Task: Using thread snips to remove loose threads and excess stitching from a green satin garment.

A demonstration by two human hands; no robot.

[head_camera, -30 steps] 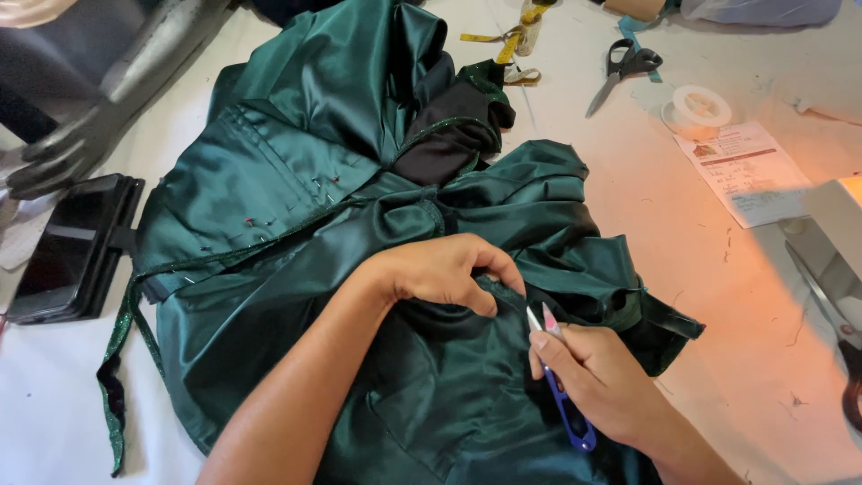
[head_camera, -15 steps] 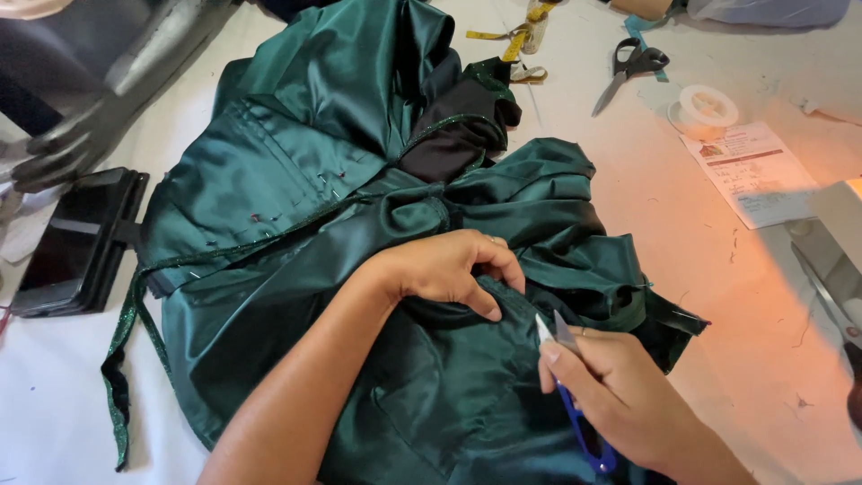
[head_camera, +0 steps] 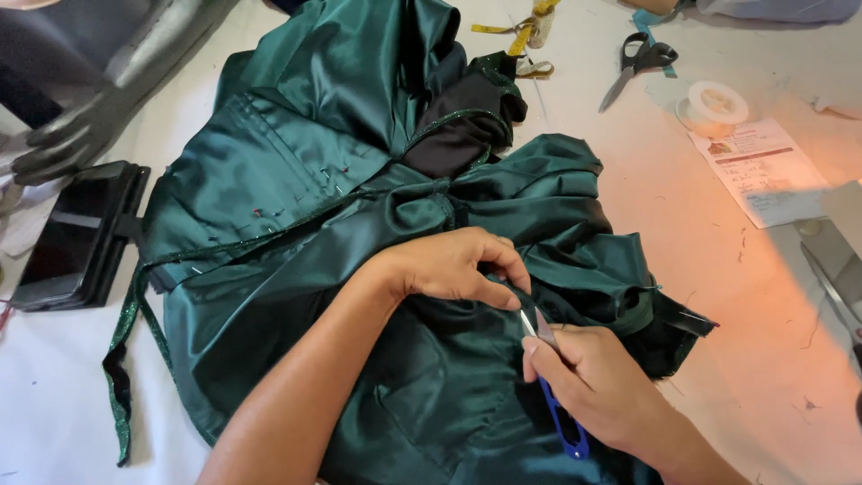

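Note:
A dark green satin garment [head_camera: 350, 189] lies bunched across the white table, with a black lining patch [head_camera: 462, 126] near its top. My left hand [head_camera: 453, 268] pinches a fold of the green fabric near the middle. My right hand [head_camera: 602, 386] grips blue-handled thread snips [head_camera: 555, 395], whose metal tips point up at the fold just below my left fingers. A thin green strap [head_camera: 121, 377] trails off the garment's left edge.
Black-handled scissors [head_camera: 639, 61] and a yellow tape measure [head_camera: 516, 36] lie at the far edge. A white tape roll [head_camera: 712, 106] sits beside a printed paper sheet [head_camera: 763, 171]. A black phone-like device [head_camera: 76, 233] and a dark mannequin hand [head_camera: 67, 139] are at the left.
My right hand with the snips has risen slightly, bringing the tips closer to the fold held by my left hand. My left hand stays on the fabric.

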